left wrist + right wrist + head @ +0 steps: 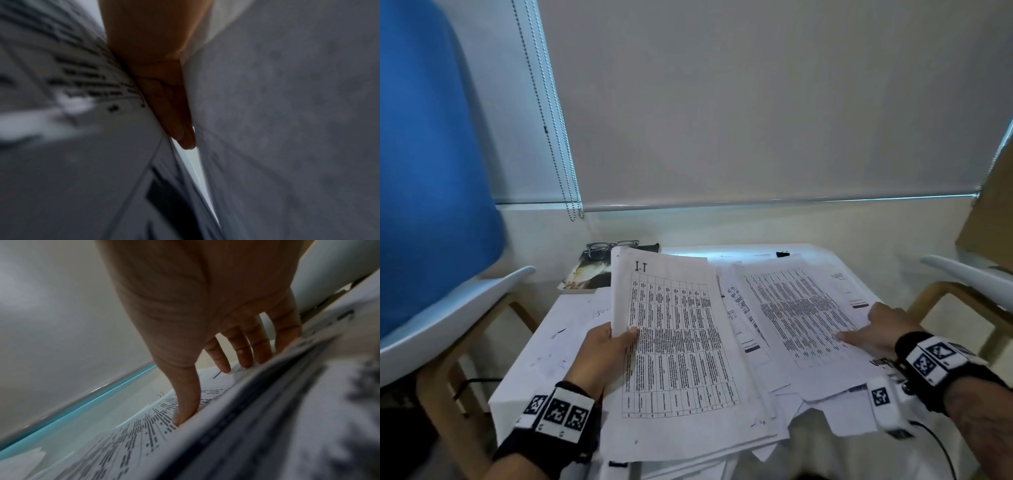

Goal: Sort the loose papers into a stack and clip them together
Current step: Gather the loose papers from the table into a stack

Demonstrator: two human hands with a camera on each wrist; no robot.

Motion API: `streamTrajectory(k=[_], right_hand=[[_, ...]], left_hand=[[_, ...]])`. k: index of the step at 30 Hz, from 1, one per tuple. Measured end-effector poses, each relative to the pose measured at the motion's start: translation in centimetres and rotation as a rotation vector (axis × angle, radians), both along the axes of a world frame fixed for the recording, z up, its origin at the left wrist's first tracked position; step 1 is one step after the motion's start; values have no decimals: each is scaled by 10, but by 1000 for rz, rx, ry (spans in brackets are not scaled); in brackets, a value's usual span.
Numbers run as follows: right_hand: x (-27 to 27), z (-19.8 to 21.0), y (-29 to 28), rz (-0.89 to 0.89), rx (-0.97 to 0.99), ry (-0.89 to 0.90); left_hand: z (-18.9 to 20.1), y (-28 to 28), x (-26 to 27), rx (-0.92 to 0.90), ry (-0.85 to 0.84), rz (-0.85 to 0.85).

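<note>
My left hand [606, 349] grips a sheaf of printed table sheets [674, 342] by its left edge. The thumb lies on top and the fingers [180, 129] are tucked under the sheaf, whose far end curls up off the table. To the right, loose printed papers [798, 308] lie fanned and overlapping. My right hand [883, 329] rests on them with straight, spread fingers [242, 350] and the thumb [185, 402] pointing left. A small black binder clip [783, 254] sits near the table's far edge, away from both hands.
A pair of glasses [609, 248] lies on a book [585, 274] at the back left of the white table [688, 251]. More sheets [571, 325] spread under the sheaf and overhang the near edge. Chairs [448, 325] stand on both sides, and a wall with a blind is behind.
</note>
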State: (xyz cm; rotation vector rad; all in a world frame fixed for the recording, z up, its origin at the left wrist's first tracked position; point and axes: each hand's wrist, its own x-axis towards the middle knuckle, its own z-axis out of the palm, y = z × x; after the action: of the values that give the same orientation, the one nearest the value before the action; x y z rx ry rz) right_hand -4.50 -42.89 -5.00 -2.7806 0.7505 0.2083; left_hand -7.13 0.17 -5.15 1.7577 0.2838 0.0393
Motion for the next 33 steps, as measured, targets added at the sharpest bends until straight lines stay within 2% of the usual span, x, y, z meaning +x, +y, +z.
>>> streamTrajectory(k=[7,9,13,16,19,21,24,27,33], right_hand=[[-3,4,-4,2,61,54],[-3,6,-7,39,119,13],[-9,17,-9,96,334,-325],[-31,42,8,131,629,-617],[-51,59,32,182,884,-732],[-59,60,52,204,958,-770],[-74,53,89,271,1012,-763],[-86,50,125,358,1059,-678],[-86,53,159,515,1039,-444]], left_hand=[[-1,1,0,-6,12,-18],[0,2,-1,-15,10,-24],[2,11,-1,-59,-8,-49],[7,21,-2,-146,-46,-44],[12,28,-3,-397,-33,-88],[15,27,-4,-565,-2,-117],[17,19,-5,-672,32,-156],[20,9,-8,-669,-3,-187],[5,19,-6,-374,-129,-21]])
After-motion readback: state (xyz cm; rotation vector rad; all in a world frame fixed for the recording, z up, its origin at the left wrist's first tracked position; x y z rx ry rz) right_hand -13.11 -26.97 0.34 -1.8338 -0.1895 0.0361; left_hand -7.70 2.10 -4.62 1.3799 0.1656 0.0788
